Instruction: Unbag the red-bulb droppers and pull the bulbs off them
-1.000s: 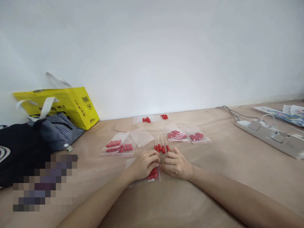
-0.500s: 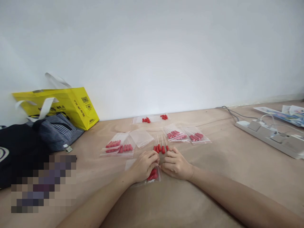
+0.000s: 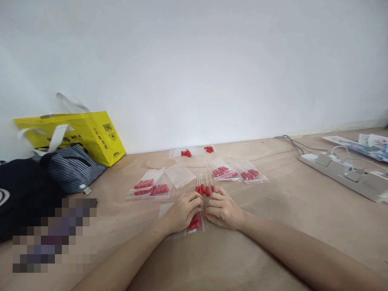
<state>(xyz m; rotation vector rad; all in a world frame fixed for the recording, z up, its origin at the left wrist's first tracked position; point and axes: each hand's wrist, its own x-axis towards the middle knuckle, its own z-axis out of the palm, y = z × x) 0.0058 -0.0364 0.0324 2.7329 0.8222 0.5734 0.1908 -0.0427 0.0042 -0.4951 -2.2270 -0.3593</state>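
Note:
A clear zip-lock bag (image 3: 198, 228) with red-bulbed droppers lies on the table in front of me, partly covered by my left hand. My left hand (image 3: 185, 211) has its fingers curled and pinched on the bag's upper right part. At that same right edge, my right hand (image 3: 224, 211) is closed with its fingertips against the bag; the exact grip is hidden. Just beyond my fingers lie several loose droppers (image 3: 202, 189), red bulbs towards me and thin clear tubes pointing away.
Filled bags of droppers lie at left (image 3: 144, 185) and right (image 3: 250, 173), with a flat clear bag (image 3: 180, 176) between. Near the wall, red bulbs (image 3: 186, 153) rest on clear plastic. A yellow bag (image 3: 100, 133) and striped bag (image 3: 74, 169) stand left; a power strip (image 3: 342, 177) lies right.
Both hands stay in almost the same place on the bag. The whole view has shifted very slightly; nothing else has visibly moved.

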